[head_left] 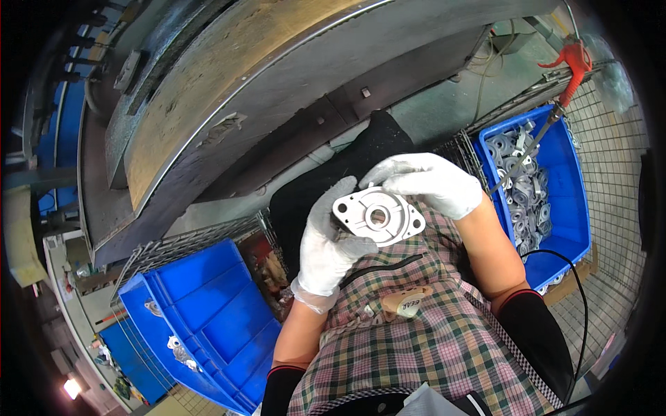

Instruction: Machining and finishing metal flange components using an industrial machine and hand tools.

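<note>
A silvery cast metal flange [379,216], with a round hole in its middle and a smaller hole at each end, is held up over my lap. My left hand [327,239], in a white glove, pinches its left end between thumb and fingers. The gloved right hand [427,182] curves over the flange's upper right edge, its fingertips close to the top. Whether those fingers press on the metal is hard to make out.
To the right a blue bin [572,191] holds many similar metal parts [524,184]. Another blue bin [215,312] at the left has a few parts. An orange-red air gun [574,66] hangs at the upper right. A machine table edge [229,104] runs across the front.
</note>
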Available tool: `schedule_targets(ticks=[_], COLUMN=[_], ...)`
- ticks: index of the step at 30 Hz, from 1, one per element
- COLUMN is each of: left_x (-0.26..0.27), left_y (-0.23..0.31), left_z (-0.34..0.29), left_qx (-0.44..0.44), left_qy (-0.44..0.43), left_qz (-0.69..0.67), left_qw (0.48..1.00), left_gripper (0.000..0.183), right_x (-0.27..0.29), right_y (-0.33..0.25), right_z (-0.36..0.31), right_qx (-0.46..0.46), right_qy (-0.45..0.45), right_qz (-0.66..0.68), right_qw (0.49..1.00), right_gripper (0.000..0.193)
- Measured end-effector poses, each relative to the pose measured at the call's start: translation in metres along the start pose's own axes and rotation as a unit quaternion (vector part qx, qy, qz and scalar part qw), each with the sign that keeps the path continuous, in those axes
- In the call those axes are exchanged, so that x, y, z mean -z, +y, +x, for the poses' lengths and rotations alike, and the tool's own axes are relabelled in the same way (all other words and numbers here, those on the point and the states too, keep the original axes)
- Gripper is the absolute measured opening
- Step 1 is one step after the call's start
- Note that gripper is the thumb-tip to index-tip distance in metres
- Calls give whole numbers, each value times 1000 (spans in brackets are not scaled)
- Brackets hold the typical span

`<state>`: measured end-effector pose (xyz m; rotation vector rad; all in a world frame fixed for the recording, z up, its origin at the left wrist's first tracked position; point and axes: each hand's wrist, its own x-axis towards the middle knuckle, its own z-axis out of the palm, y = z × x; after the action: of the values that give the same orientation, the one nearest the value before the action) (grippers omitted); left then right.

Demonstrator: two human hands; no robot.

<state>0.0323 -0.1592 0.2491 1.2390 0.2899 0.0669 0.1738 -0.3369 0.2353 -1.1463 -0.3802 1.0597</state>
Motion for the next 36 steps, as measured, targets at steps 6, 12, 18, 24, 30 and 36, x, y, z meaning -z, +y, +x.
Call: schedule_targets(ticks=[6,12,18,24,30,36], left_x=[-1,-2,-3,0,3,7], left_y=[2,3,2,2,0,-3], left_z=[-5,-5,-6,-3,-3,-4], left_qx=[8,-5,-4,-17,-11,-3], left_qy=[22,31,55,57,80,88], left_qz=[-16,-30,-29,5,-4,-10], left_qw=[1000,999,998,998,997,996], left_gripper=[96,93,91,93,99,100], right_x=[-4,-7,-10,-16,-18,-21], right_y=[6,16,23,29,30,30], right_z=[1,5,8,10,11,11], right_qx=[-15,6,8,13,-1,4], right_qy=[4,-16,-23,15,25,25], right_qz=[80,183,255,243,271,278], right_qw=[997,983,967,970,962,960], right_gripper=[34,33,32,35,34,35])
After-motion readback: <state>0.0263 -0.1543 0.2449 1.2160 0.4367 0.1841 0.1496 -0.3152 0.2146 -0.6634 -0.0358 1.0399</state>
